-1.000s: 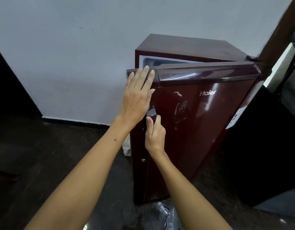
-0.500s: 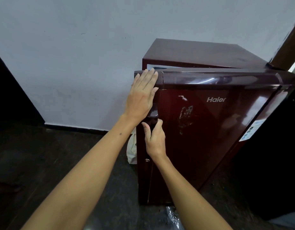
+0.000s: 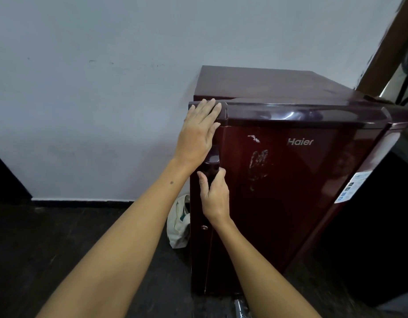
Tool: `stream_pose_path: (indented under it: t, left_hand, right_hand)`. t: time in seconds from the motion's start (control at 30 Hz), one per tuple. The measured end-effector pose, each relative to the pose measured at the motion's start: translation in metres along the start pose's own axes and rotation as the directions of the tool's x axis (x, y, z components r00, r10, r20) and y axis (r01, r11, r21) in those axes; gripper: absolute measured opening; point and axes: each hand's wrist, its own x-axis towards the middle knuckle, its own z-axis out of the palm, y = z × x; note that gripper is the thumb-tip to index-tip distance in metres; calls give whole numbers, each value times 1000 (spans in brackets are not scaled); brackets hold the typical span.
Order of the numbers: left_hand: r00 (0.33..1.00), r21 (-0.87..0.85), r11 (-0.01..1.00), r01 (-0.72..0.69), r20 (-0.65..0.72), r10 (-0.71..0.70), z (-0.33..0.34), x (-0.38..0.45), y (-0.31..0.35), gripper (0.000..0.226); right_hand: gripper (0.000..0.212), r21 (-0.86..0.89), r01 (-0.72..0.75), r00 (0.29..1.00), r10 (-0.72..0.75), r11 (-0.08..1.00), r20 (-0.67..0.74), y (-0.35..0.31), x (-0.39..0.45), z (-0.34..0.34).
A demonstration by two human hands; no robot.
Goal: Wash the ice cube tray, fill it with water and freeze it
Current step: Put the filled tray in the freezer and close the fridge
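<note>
White wall behind; left hand point(image 3: 198, 131) partly hides fridge point(image 3: 290, 180) handle point(image 3: 211, 166).

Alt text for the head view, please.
A person's left hand presses flat on the top corner of a maroon mini fridge's door, while the right hand holds the door handle. A white bag lies beside the fridge.

Two bare forearms, no sleeves, rings or watch; a small dark mole marks the left forearm point(image 3: 171, 182)
</note>
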Motion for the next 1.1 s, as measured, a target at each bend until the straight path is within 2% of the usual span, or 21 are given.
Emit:
stream_pose_path:
  t: [0.1, 0.33, 0.67, 1.1]
  left_hand:
    - [1000, -29, 1000, -2, 10, 2, 4, 5, -8, 43]
    - [999, -88, 996, -5, 36, 8, 12, 16, -23, 39]
    - [998, -88, 995, -55, -20, 53, 21, 18, -32, 39]
    - [997, -100, 993, -60, -46, 55, 24, 17, -32, 39]
  right_hand:
    - [57, -24, -3, 1000, 3, 1000, -30, 2, 6, 8]
    - [48, -65, -22, 997, 18, 998, -69, 5, 21, 21]
    - [76, -130, 13, 982, -38, 991, -188, 11, 24, 33]
    - [79, -143, 5, 974, -37, 990, -224, 13, 25, 39]
